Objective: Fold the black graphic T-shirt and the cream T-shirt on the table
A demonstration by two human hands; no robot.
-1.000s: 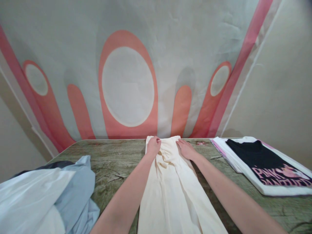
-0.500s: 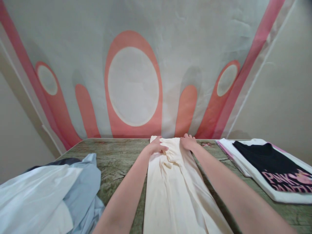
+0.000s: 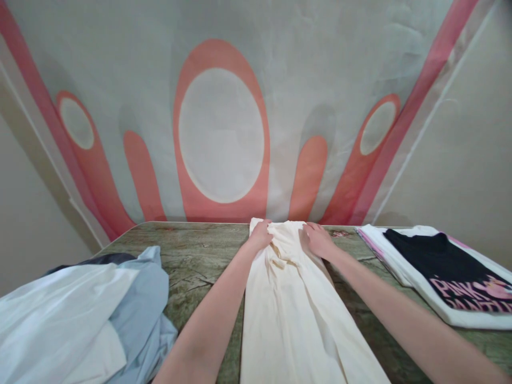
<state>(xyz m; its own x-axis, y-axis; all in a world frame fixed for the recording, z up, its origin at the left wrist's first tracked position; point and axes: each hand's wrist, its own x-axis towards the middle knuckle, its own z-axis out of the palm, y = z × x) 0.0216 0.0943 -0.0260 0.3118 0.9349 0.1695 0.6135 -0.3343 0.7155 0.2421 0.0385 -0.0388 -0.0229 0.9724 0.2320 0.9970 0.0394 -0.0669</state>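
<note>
Left hand (image 3: 262,234) and right hand (image 3: 319,241) are clenched on the cream garment (image 3: 288,314) at its far end; I'd hold both corners level.

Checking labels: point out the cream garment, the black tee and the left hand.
cream garment (image 3: 296,320), head view, flat middle of the fabric.
black tee (image 3: 432,256), head view, black chest area above the print.
left hand (image 3: 261,234), head view, back of the hand.

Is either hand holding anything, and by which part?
Left hand has a grip on the cream garment at its far left corner; right hand lies on the far right corner, grip unclear.
</note>
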